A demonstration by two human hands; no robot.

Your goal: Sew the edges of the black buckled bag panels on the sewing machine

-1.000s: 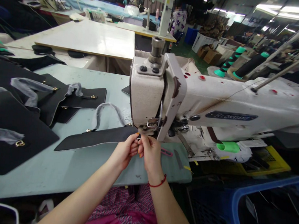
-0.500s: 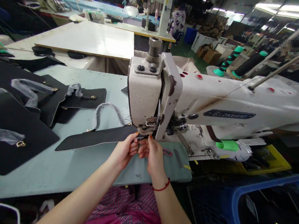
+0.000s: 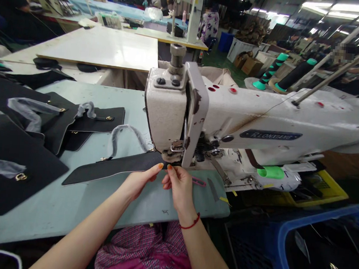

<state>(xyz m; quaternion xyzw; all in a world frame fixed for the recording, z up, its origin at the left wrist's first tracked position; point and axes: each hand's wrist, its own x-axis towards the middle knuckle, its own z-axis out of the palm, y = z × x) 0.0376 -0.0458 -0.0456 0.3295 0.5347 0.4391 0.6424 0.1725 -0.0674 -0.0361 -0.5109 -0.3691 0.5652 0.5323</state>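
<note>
A long black leather-like panel (image 3: 111, 171) lies on the pale green sewing table, its right end under the head of a white sewing machine (image 3: 165, 112). A plastic-wrapped strap handle (image 3: 127, 127) with gold-coloured fittings arches from its upper edge. My left hand (image 3: 141, 182) pinches the panel's near edge just in front of the presser area, thumb on top and fingers partly hidden beneath. Close beside it, my right hand (image 3: 179, 187) is closed with thumb and forefinger on the panel's right end. The needle itself is hidden. A pink-handled tool (image 3: 199, 181) lies right of my right hand.
More black panels (image 3: 18, 167) with wrapped handles overlap on the table's left. Thread cones (image 3: 296, 75) stand behind the machine arm. At the lower right is a blue crate (image 3: 286, 238) holding black pieces, with a yellow crate (image 3: 327, 187) beyond. Other people are in the background.
Both hands have shifted slightly left and the fingers have changed their grip, thumbs now against the panel edge. A small shiny curved thing between the fingers no longer shows. The view has shifted slightly.
</note>
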